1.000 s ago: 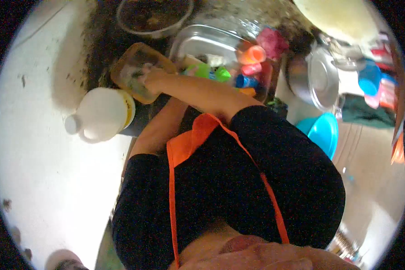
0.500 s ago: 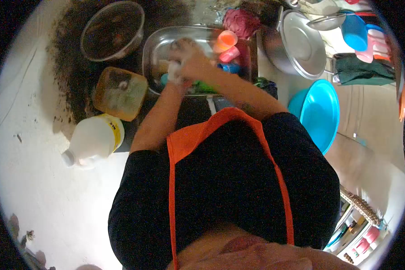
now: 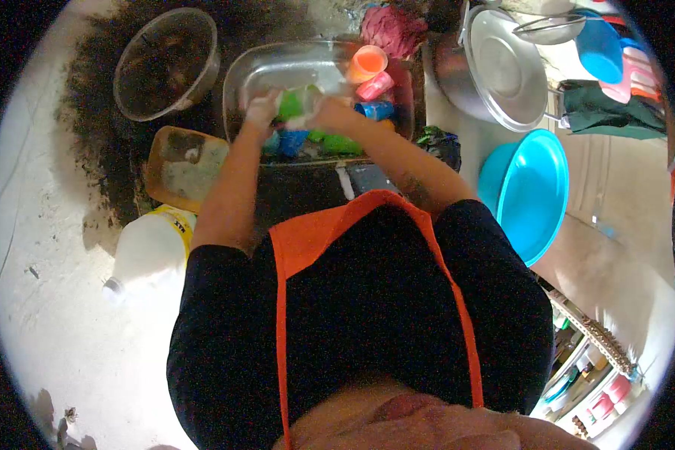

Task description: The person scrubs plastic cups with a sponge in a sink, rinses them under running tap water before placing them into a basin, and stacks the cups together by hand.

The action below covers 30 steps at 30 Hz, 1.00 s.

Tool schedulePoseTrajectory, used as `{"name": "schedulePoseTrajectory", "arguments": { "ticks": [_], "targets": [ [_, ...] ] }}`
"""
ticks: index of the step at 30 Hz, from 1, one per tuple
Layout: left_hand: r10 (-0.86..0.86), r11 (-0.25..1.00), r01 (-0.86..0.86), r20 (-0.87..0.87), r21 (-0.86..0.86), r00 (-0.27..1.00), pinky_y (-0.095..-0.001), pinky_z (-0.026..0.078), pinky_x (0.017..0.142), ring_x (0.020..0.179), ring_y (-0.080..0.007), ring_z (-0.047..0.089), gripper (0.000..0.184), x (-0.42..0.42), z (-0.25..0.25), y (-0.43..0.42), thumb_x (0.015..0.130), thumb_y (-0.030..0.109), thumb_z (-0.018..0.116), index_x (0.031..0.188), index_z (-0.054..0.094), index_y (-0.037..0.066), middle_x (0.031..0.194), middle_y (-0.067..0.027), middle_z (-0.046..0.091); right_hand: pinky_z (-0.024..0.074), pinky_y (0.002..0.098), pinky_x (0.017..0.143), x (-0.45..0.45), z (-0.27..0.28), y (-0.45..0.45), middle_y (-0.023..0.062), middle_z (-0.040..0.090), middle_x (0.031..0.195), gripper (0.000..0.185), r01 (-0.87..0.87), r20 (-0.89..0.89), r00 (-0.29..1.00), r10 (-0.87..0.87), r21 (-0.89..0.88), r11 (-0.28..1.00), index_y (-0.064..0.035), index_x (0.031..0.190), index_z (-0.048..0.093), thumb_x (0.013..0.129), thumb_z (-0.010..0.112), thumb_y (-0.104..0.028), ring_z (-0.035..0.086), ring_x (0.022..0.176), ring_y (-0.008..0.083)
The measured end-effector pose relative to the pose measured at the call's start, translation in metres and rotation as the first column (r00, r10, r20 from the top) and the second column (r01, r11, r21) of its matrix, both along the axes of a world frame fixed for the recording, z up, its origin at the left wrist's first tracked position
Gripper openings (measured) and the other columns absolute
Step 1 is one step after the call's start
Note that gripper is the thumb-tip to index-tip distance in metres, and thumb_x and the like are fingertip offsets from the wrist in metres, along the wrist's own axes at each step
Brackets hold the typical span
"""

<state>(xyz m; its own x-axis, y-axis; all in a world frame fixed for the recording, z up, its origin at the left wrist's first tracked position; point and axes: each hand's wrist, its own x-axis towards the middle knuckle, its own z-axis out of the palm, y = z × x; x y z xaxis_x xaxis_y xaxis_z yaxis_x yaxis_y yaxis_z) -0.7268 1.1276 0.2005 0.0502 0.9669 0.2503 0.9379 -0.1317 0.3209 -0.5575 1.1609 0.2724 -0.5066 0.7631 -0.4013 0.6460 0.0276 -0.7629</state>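
Note:
A green cup (image 3: 298,103) is between my two hands above the metal sink basin (image 3: 240,64), somewhat blurred by motion. My left hand (image 3: 261,112), whitish as if with suds, grips its left end. My right hand (image 3: 328,114) is closed on the right end. Below them in the basin lie blue and green pieces (image 3: 341,145). An orange cup (image 3: 368,63), a pink cup (image 3: 374,86) and a blue cup (image 3: 375,110) sit along the basin's right side.
At left are a clear round bowl (image 3: 202,86), a yellowish square tub (image 3: 165,142) and a white jug (image 3: 146,251). A crumpled reddish cloth (image 3: 394,31) lies behind the basin. At right stand a large metal pot (image 3: 502,67) and a turquoise tub (image 3: 532,199).
My hands, overlapping earlier, have moved apart to either side of the green cup, which now shows between them. The whole view has shifted slightly.

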Motion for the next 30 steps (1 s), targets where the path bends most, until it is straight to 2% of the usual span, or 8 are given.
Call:
{"name": "schedulePoseTrajectory", "arguments": {
  "ticks": [2, 6, 9, 15, 18, 21, 27, 30],
  "targets": [
    [0.682, 0.542, 0.361, 0.648, -0.759, 0.337, -0.0328, 0.051, 0.053, 0.078, -0.0175, 0.057, 0.028, -0.003, 0.012, 0.010, 0.073, 0.030, 0.060, 0.094, 0.059, 0.011, 0.087, -0.0063, 0.058, 0.0444, 0.0375, 0.076, 0.005, -0.036, -0.014, 0.0125, 0.058, 0.093, 0.045, -0.521, 0.067, 0.801, 0.595, 0.568, 0.637, -0.0103, 0.103, 0.052, 0.063, 0.062, -0.028, 0.056, 0.088, 0.0275],
    [0.544, 0.363, 0.401, 0.541, -0.841, 0.641, -0.0308, 0.049, 0.049, 0.072, -0.0163, 0.058, 0.028, 0.003, 0.029, 0.027, 0.075, 0.034, 0.057, 0.095, 0.059, 0.015, 0.088, -0.0054, 0.059, 0.0428, 0.0376, 0.079, 0.005, -0.029, -0.003, 0.0105, 0.057, 0.091, 0.042, -0.658, 0.251, 0.725, 0.642, 0.530, 0.535, -0.0098, 0.096, 0.054, 0.058, 0.063, -0.027, 0.054, 0.087, 0.0277],
    [0.789, 0.519, 0.241, 0.568, -0.820, 0.233, -0.0336, 0.048, 0.048, 0.069, -0.0183, 0.058, 0.030, 0.003, 0.007, 0.030, 0.075, 0.036, 0.057, 0.095, 0.059, 0.014, 0.090, -0.0057, 0.059, 0.0415, 0.0374, 0.079, 0.016, -0.045, 0.026, 0.0083, 0.057, 0.087, 0.035, -0.600, 0.447, 0.799, 0.403, 0.545, 0.586, -0.0097, 0.089, 0.056, 0.059, 0.061, -0.025, 0.054, 0.083, 0.0256],
    [0.238, 0.734, 0.006, 0.266, -0.679, 0.934, -0.0409, 0.043, 0.078, 0.090, -0.0264, 0.051, 0.056, -0.020, -0.045, 0.045, 0.067, 0.035, 0.063, 0.114, 0.045, 0.011, 0.101, -0.0092, 0.055, 0.0390, 0.0411, 0.080, 0.073, 0.000, 0.088, 0.0060, 0.052, 0.100, 0.024, -0.343, 0.491, 0.849, -0.193, 0.792, 0.505, -0.0112, 0.089, 0.058, 0.069, 0.055, -0.024, 0.048, 0.096, 0.0242],
    [0.039, 0.766, -0.065, -0.055, -0.640, 0.998, -0.0424, 0.039, 0.087, 0.100, -0.0304, 0.049, 0.070, -0.017, -0.059, 0.046, 0.060, 0.036, 0.069, 0.119, 0.041, 0.011, 0.106, -0.0115, 0.053, 0.0411, 0.0397, 0.074, 0.087, -0.015, 0.106, 0.0067, 0.047, 0.108, 0.030, -0.684, 0.914, 0.407, -0.002, 0.306, 0.662, -0.0118, 0.102, 0.054, 0.073, 0.052, -0.020, 0.044, 0.099, 0.0269],
    [0.272, 0.960, -0.246, -0.230, 0.133, 0.935, -0.0416, 0.032, 0.094, 0.113, -0.0341, 0.037, 0.080, 0.000, -0.108, 0.054, 0.059, 0.038, 0.069, 0.125, 0.032, 0.010, 0.119, -0.0162, 0.043, 0.0394, 0.0387, 0.076, 0.088, 0.003, 0.106, 0.0055, 0.049, 0.106, 0.029, -0.601, 0.858, 0.505, -0.097, 0.430, 0.674, -0.0112, 0.103, 0.055, 0.075, 0.047, -0.016, 0.045, 0.099, 0.0228],
    [-0.088, 0.996, 0.078, 0.299, 0.045, 0.950, -0.0408, 0.030, 0.096, 0.118, -0.0300, 0.032, 0.078, 0.072, -0.002, 0.058, 0.067, 0.037, 0.065, 0.128, 0.027, 0.007, 0.125, -0.0177, 0.035, 0.0414, 0.0367, 0.075, 0.080, 0.081, 0.076, 0.0043, 0.055, 0.102, 0.025, -0.530, 0.756, 0.638, -0.144, 0.567, 0.630, -0.0115, 0.094, 0.060, 0.074, 0.047, -0.018, 0.050, 0.095, 0.0216],
    [-0.403, 0.912, 0.292, 0.763, 0.288, 0.505, -0.0366, 0.039, 0.088, 0.109, -0.0278, 0.041, 0.080, 0.088, 0.028, 0.052, 0.065, 0.036, 0.068, 0.129, 0.027, 0.011, 0.123, -0.0115, 0.040, 0.0433, 0.0348, 0.072, 0.076, 0.089, 0.074, 0.0047, 0.058, 0.096, 0.024, -0.237, 0.431, 0.902, 0.013, 0.470, 0.850, -0.0106, 0.092, 0.060, 0.072, 0.052, -0.022, 0.055, 0.087, 0.0217]
  ]
}}
